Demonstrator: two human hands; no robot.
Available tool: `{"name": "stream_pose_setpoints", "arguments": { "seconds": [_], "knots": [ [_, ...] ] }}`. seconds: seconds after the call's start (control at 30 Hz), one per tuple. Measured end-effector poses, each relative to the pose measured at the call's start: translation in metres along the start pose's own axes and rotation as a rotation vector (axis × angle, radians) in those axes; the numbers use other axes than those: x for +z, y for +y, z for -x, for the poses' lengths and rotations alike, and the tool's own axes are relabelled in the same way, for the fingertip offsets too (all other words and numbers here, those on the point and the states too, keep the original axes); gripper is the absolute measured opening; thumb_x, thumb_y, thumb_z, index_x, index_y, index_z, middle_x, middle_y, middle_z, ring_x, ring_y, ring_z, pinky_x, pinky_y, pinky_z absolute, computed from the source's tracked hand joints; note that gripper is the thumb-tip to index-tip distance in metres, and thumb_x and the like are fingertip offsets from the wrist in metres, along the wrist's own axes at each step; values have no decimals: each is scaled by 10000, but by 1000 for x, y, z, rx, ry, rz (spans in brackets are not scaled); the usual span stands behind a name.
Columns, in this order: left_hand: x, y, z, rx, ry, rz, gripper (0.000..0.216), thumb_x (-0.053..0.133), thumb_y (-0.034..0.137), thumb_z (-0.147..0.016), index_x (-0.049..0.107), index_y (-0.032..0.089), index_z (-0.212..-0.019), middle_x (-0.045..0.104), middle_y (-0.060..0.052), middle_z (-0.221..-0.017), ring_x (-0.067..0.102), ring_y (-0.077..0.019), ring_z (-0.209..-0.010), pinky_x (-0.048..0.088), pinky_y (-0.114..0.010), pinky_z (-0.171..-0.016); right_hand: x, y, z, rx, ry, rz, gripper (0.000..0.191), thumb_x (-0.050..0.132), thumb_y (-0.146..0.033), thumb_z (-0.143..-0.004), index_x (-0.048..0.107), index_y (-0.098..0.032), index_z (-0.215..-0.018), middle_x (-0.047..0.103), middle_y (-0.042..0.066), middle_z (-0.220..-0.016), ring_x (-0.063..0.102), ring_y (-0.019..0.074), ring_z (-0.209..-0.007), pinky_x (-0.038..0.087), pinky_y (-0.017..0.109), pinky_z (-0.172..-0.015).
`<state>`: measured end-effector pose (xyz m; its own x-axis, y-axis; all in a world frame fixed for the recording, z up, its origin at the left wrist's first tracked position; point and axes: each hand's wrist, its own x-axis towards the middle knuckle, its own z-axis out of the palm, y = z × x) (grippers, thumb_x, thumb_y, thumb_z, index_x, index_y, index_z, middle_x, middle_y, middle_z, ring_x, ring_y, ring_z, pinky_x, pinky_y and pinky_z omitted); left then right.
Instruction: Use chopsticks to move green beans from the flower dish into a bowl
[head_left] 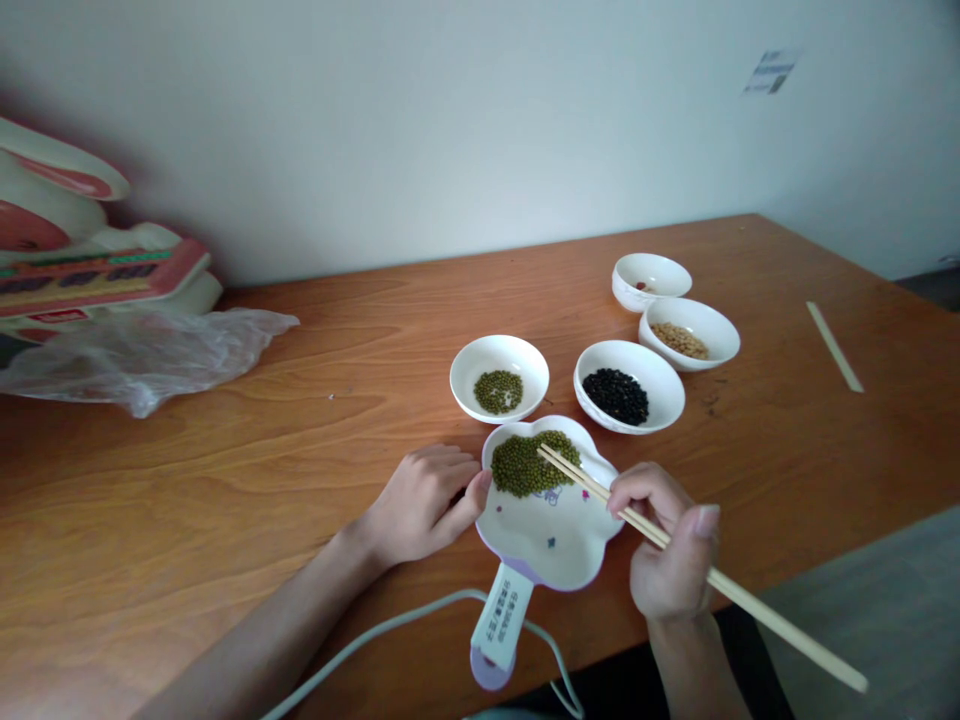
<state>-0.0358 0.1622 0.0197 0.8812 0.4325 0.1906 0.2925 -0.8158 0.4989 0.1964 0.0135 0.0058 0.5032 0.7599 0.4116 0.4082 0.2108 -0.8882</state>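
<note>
A white, flower-shaped dish [559, 545] with a lilac edge and a handle lies on the wooden table. Green mung beans [523, 466] are gathered at its far side. My left hand [431, 505] has curled fingers, its thumb against the dish's left rim. A pair of wooden chopsticks [742, 597] is in my right hand [671, 550], their tips at the beans. Just beyond the dish stands a white bowl [534, 375] with more mung beans. To its right is a bowl [670, 395] of black beans [616, 396].
Farther right are a bowl [720, 335] of tan beans and a bowl [667, 270] with a few reddish bits. A pale stick [835, 347] lies at the right. Crumpled clear plastic [187, 350] and a rabbit-shaped toy [82, 250] are at left. A cable [390, 627] runs beneath the dish handle.
</note>
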Motion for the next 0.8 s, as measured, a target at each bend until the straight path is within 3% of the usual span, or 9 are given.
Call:
{"name": "stream_pose_setpoints", "arguments": {
  "seconds": [0.43,0.8],
  "knots": [
    [0,-2,-1,-8,-15,42,468,346,323,-1132,532,197,-722,605,-21,-692,505,-173,-650,384,-331,-678,0,3,0,-41,-6,8,748,122,-603,-1100,640,-228,-711,584,47,-680,553,216,-669,364,377,-606],
    [0,0,-2,11,2,34,484,334,323,-1135,523,195,-709,599,-17,-684,496,-164,-640,370,-325,-665,0,-2,-2,-44,-8,25,762,126,-687,-1068,605,-232,-688,553,38,-676,522,211,-652,361,372,-590]
  ]
}}
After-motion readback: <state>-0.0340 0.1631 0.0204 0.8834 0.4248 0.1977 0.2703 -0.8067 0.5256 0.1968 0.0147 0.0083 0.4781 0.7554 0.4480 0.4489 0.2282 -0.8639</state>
